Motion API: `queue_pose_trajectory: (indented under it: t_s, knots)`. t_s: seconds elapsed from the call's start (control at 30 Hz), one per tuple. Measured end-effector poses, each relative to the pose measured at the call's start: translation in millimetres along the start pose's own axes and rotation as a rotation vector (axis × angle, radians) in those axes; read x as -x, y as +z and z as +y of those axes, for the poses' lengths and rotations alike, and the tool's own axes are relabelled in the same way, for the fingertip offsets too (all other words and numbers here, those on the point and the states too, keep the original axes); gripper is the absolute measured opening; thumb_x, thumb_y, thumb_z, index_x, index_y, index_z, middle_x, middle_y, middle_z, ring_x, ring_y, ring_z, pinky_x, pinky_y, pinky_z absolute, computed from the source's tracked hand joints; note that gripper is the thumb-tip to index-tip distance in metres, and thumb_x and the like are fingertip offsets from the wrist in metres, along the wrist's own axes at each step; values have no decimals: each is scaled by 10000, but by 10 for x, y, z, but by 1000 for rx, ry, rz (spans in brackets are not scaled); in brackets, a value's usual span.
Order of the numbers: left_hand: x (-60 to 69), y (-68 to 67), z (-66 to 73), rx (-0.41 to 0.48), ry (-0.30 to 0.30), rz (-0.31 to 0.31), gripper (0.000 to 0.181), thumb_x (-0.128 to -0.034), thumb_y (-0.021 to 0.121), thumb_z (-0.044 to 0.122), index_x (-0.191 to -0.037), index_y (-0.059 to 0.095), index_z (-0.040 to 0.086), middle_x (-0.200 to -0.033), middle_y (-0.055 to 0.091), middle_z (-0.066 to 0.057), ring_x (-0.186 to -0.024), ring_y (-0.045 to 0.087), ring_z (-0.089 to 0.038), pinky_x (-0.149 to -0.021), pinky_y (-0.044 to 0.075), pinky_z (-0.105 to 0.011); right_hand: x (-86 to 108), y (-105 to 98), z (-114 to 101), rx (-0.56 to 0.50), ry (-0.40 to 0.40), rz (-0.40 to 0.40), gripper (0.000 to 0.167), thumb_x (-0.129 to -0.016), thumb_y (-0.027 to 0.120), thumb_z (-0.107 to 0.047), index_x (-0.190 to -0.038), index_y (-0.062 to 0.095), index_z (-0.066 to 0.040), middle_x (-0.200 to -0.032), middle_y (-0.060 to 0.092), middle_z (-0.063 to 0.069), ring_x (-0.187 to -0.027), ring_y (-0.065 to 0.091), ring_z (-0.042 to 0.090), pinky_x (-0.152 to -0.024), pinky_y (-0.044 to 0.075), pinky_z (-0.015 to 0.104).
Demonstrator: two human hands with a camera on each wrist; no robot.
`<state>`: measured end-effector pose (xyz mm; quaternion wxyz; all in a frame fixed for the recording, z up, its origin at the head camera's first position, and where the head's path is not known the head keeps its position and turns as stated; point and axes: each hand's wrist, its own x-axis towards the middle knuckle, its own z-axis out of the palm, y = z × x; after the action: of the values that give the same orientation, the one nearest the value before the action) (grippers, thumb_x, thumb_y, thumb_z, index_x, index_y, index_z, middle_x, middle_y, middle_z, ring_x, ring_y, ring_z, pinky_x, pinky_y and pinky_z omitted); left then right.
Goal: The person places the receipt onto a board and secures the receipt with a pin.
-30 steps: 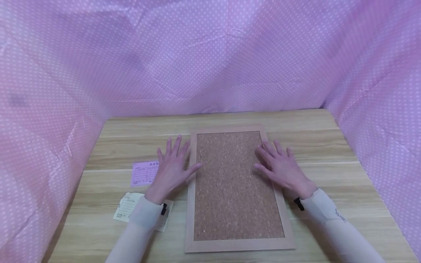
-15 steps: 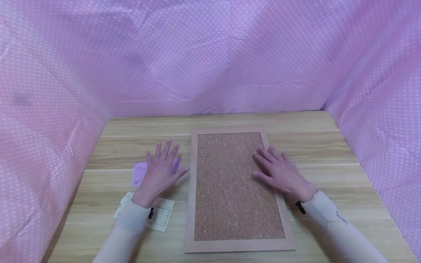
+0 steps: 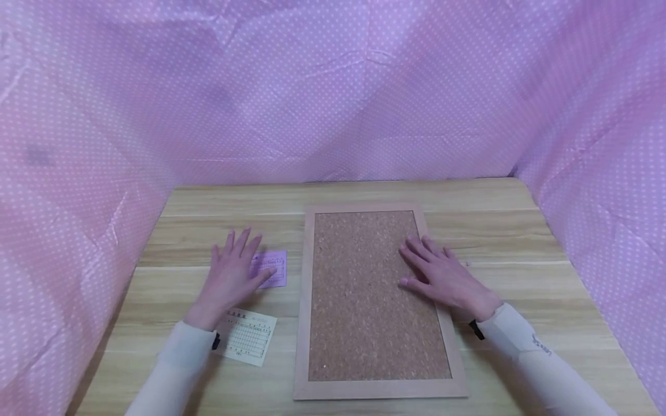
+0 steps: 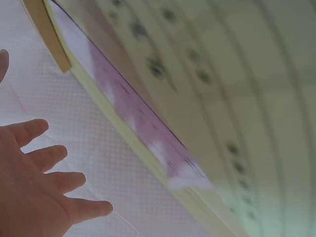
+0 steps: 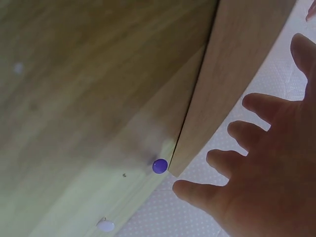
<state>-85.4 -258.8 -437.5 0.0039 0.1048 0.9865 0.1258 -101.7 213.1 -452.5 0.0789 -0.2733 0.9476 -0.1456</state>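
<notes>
A cork board in a pale wooden frame lies on the table. My left hand, fingers spread, is over a purple printed slip, hiding its left part. A pale green slip lies nearer, partly under the left wrist; the left wrist view shows its printed lines close up. That view shows nothing in the left hand. My right hand is over the board's right edge, fingers spread and holding nothing. Whether either hand touches what is below it, I cannot tell.
Right of the board, the right wrist view shows a purple round-headed pin beside the frame and a white pin. Pink dotted cloth hangs behind and at both sides of the wooden table.
My left hand has moved left and slightly nearer, away from the board's left edge, uncovering the right parts of both slips. The right hand has shifted only slightly.
</notes>
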Motion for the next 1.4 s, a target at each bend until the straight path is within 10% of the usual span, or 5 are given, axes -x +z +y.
queue_pose_trajectory:
  t_s: [1.4]
  knots:
    - [207,-141,-810,96,-9,-157,752,-968,729,392,-1552,431,24,-1580,379,-279,-1429,343,-526,-1152,256,-705,3,81,49,13,-28,-4,809,-1009,557,-605,-1617,359,-109,-1696,243,145,-1546,162,451,-1147,211,756]
